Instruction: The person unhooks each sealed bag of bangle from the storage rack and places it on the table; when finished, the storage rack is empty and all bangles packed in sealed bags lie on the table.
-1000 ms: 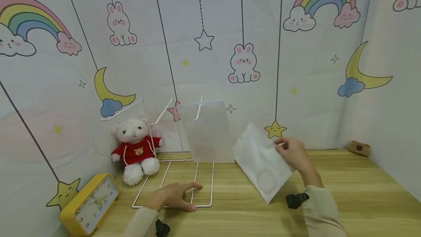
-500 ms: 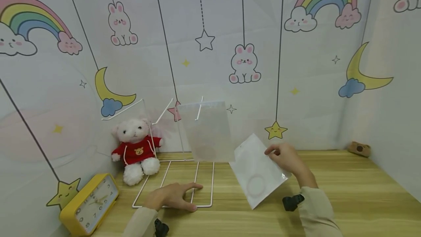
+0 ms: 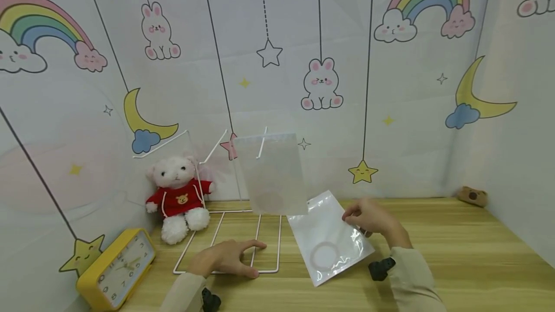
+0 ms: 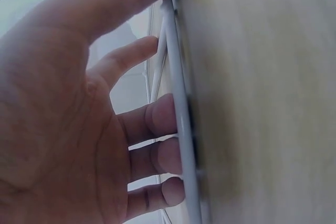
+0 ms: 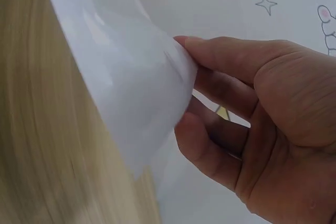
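Note:
My right hand (image 3: 368, 216) pinches the right edge of a flat white plastic pouch (image 3: 329, 230) between thumb and fingers. A round ring outline shows through the pouch near its lower corner. The right wrist view has the glossy pouch (image 5: 121, 72) bending at the thumb tip. A white wire rack (image 3: 279, 249) stands left of centre, with hooked arms at its top. From one of these hangs a translucent pouch (image 3: 273, 172). My left hand (image 3: 231, 258) rests on the rack's base, its fingertips (image 4: 167, 157) against the front rod, thumb and forefinger spread.
A white teddy bear (image 3: 179, 201) in a red hoodie sits behind the rack's left side. At the left is a yellow alarm clock (image 3: 117, 268). A small brown bear-faced object (image 3: 472, 196) lies at the table's far right, by the printed backdrop (image 3: 412, 85).
My right hand has moved left and down with the white pouch, which has tilted flatter toward the table. The left hand stays on the rack base.

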{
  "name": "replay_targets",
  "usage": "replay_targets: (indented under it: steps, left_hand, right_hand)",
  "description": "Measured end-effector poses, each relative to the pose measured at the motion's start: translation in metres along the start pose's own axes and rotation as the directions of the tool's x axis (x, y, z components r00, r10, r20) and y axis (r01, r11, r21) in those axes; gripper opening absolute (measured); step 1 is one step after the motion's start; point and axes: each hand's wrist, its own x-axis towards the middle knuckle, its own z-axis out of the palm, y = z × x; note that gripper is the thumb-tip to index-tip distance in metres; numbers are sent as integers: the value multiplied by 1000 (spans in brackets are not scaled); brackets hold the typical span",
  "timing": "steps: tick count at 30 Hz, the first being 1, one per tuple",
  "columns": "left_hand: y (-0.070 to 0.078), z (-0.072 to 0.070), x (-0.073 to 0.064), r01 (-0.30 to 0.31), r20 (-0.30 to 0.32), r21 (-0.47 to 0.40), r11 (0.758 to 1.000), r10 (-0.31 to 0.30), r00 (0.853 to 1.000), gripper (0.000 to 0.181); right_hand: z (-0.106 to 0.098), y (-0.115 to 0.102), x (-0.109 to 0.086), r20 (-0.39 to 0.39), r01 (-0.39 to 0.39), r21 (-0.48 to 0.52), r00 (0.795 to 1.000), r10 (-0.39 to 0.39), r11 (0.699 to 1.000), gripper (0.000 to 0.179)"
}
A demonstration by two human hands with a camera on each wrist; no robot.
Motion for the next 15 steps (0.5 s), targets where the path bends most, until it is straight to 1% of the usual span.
replay_targets:
  steps: [4, 7, 11, 15]
  left_hand:
    - [-1, 0, 0, 2, -2, -9, 1000, -2, 1000, 66]
    - [-2, 1, 0, 6, -4, -7, 1000, -6, 1000, 65]
    - [-2, 1, 0, 10, -8, -4, 1000, -10, 1000, 65]
    - [0, 1, 1, 3, -14, -3, 1000, -3, 1000, 65]
  right_hand:
    - [6, -1, 4, 32, -27, 9, 999, 26, 1000, 13]
    - [10, -3, 6, 69, -13, 22, 998, 11, 1000, 14]
    - [14, -4, 6, 136, 15, 44, 991, -21, 999, 16]
    - [15, -6, 5, 193, -30, 74, 981, 15, 997, 16]
